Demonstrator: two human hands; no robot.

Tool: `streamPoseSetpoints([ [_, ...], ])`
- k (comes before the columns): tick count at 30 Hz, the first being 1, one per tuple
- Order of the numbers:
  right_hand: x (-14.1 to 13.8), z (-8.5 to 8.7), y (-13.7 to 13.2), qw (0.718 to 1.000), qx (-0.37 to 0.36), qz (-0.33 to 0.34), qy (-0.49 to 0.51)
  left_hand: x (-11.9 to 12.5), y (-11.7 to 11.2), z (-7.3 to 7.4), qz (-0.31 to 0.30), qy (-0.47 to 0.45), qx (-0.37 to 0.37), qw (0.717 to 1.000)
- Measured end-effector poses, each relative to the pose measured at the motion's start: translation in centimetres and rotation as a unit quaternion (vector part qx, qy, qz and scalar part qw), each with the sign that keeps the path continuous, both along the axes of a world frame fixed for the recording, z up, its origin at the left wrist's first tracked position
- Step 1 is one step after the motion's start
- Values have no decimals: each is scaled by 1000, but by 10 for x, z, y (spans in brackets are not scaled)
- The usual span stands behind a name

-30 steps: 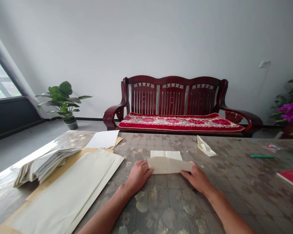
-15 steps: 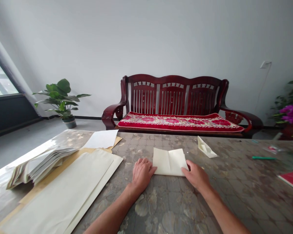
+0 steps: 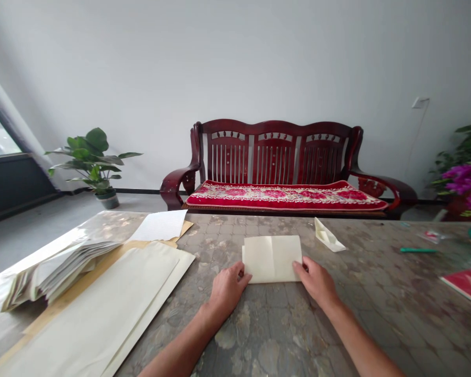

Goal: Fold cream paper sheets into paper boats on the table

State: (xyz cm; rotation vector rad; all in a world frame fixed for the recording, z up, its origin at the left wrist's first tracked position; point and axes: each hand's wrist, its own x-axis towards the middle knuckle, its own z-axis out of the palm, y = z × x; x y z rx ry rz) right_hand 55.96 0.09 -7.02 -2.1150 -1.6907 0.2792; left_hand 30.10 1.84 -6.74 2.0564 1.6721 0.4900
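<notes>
A folded cream sheet of paper (image 3: 272, 257) with a vertical crease down its middle lies in front of me, its fold towards me. My left hand (image 3: 228, 285) pinches its near left corner between thumb and curled fingers. At the right edge, my right hand (image 3: 316, 280) grips the sheet, thumb on top and fingers underneath. Beyond the right hand sits a folded paper boat (image 3: 329, 236) of the same cream colour, apart from the sheet.
Large cream sheets (image 3: 113, 303) and a stack of folded papers (image 3: 58, 272) cover the table's left side, with a white sheet (image 3: 159, 225) behind. At right lie a green pen (image 3: 418, 250) and a red booklet (image 3: 465, 285). A wooden bench (image 3: 275, 125) stands beyond the table.
The sheet's upper layer now lies flatter and squarer. My left fingers have curled round its left corner, while my right hand stays at the right edge. The view has shifted slightly.
</notes>
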Motion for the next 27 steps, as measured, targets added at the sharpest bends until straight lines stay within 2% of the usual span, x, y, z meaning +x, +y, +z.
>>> streamPoseSetpoints([
  [9,-13,7,-2,992,-10,-13,-125,6,-5,6,34,17,-19,999],
  [17,-19,8,-6,983,-10,-1,-184,8,-11,8,29,40,-13,999],
  [27,-17,2,-7,978,7,2,-210,7,-11,2,14,58,9,998],
])
